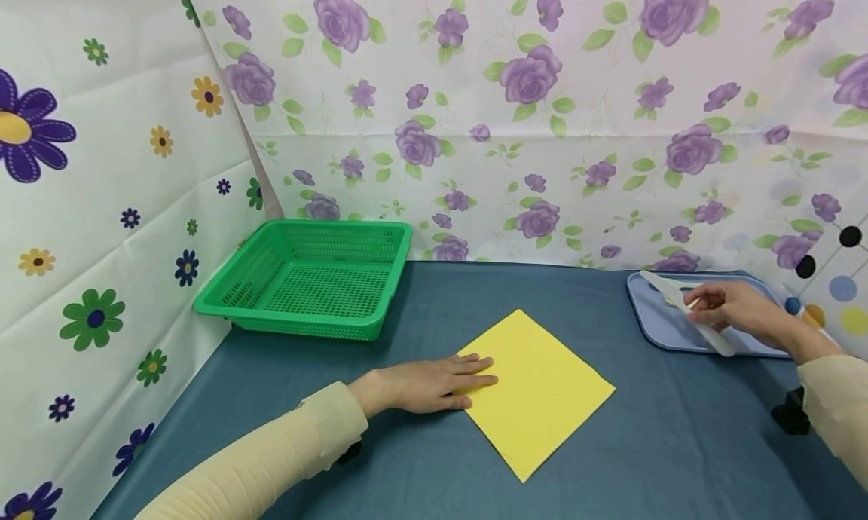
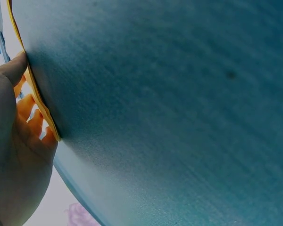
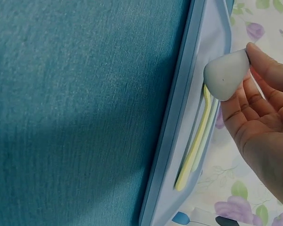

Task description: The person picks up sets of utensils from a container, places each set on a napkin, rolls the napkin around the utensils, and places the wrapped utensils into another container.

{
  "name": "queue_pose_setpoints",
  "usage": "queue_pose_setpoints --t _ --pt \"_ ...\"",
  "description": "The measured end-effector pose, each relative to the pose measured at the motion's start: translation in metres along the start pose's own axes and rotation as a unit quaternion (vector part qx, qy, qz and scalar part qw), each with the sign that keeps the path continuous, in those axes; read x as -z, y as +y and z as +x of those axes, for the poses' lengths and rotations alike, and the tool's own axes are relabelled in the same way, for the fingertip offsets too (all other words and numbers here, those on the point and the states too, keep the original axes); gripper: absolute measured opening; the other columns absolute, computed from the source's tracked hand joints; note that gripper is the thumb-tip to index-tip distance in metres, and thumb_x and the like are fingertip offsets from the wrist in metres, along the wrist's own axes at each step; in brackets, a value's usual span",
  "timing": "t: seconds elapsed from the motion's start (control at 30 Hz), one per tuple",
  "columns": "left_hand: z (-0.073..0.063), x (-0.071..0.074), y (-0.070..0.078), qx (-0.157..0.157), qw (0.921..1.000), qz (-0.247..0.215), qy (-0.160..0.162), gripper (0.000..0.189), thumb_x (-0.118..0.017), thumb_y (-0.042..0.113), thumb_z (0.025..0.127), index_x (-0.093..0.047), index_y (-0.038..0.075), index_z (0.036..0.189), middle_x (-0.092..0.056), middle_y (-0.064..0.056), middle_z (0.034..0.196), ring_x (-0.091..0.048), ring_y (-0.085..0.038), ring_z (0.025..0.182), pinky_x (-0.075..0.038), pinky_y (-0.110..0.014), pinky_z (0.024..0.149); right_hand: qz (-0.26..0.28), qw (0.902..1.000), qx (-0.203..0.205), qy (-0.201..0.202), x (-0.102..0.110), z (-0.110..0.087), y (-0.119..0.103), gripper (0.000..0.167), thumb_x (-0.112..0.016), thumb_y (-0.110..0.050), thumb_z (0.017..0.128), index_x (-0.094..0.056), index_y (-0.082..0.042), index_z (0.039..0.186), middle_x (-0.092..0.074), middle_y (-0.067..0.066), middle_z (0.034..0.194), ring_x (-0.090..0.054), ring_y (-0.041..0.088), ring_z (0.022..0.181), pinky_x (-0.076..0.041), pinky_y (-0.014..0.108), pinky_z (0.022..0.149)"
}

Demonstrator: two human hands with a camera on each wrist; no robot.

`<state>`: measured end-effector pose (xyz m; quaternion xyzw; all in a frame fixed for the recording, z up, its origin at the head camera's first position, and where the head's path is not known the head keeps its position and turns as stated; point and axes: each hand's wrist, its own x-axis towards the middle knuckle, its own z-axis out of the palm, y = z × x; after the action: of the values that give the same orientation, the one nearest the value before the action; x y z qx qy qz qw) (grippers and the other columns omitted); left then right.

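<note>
Flat, straight-fingered, the person's left hand (image 1: 434, 384) rests on a yellow napkin's (image 1: 539, 399) left corner; farther from me, the right hand (image 1: 735, 309) pinches a white knife (image 1: 667, 290) mid-length, both ends jutting past the fingers, over a blue tray (image 1: 661, 328) holding a yellow utensil (image 3: 193, 150).

left hand (image 1: 430, 386) laid palm down, fingers (image 1: 480, 380) straight and slightly spread, cream-sleeved left forearm (image 1: 271, 446) slanting in from lower left, right hand (image 1: 749, 310) curled in a pinching grip, right forearm (image 1: 839, 407) at right edge
</note>
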<state>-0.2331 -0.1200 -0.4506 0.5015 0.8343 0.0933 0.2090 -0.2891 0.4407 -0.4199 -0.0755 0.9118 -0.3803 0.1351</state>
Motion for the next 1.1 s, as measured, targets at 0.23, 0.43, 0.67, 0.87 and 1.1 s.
queue_pose_setpoints --t 0.23,0.43,0.67,0.87,1.1 --pt "0.001 0.003 0.000 -0.003 1.0000 0.002 -0.002 0.059 -0.039 0.041 0.114 -0.019 0.030 0.168 -0.008 0.004 0.175 -0.003 -0.014 0.161 -0.008 -0.033 0.130 0.012 0.9998 -0.005 -0.011 0.001 0.000 0.002 0.043 -0.066 -0.016 0.104 -0.051 0.012 0.133 -0.068 0.016 0.108 -0.063 0.015 0.088 -0.059 0.035 0.073" --pt "-0.001 0.003 0.000 -0.005 1.0000 0.005 -0.002 0.058 -0.037 0.041 0.114 -0.019 0.029 0.168 -0.008 0.003 0.175 -0.004 -0.015 0.161 -0.008 -0.033 0.130 0.021 0.9997 -0.010 -0.007 -0.001 0.000 -0.003 0.046 -0.067 -0.021 0.105 -0.050 0.011 0.134 -0.068 0.016 0.110 -0.065 0.016 0.088 -0.059 0.036 0.074" --pt "-0.002 0.003 0.000 -0.006 1.0000 0.002 -0.003 0.059 -0.038 0.040 0.114 -0.019 0.028 0.169 -0.007 0.004 0.175 -0.003 -0.015 0.161 -0.008 -0.033 0.130 0.035 0.9994 -0.002 -0.007 -0.002 -0.001 -0.006 0.050 -0.067 -0.021 0.105 -0.048 0.013 0.136 -0.069 0.016 0.109 -0.066 0.017 0.088 -0.060 0.036 0.075" --pt "0.000 0.002 0.000 -0.009 1.0000 -0.001 -0.002 0.058 -0.037 0.041 0.114 -0.019 0.028 0.169 -0.007 0.004 0.175 -0.003 -0.016 0.161 -0.008 -0.034 0.130 0.050 0.9986 -0.009 -0.012 -0.003 -0.002 -0.008 0.054 -0.068 -0.023 0.104 -0.046 0.012 0.139 -0.068 0.018 0.112 -0.067 0.017 0.090 -0.061 0.036 0.077" --pt "0.001 0.000 -0.001 -0.010 0.9999 0.000 -0.003 0.059 -0.037 0.042 0.114 -0.019 0.029 0.169 -0.007 0.004 0.175 -0.003 -0.016 0.161 -0.008 -0.034 0.130 0.051 0.9986 -0.004 -0.015 -0.005 -0.002 -0.009 0.055 -0.068 -0.025 0.104 -0.046 0.012 0.140 -0.068 0.015 0.112 -0.066 0.016 0.090 -0.061 0.035 0.077"
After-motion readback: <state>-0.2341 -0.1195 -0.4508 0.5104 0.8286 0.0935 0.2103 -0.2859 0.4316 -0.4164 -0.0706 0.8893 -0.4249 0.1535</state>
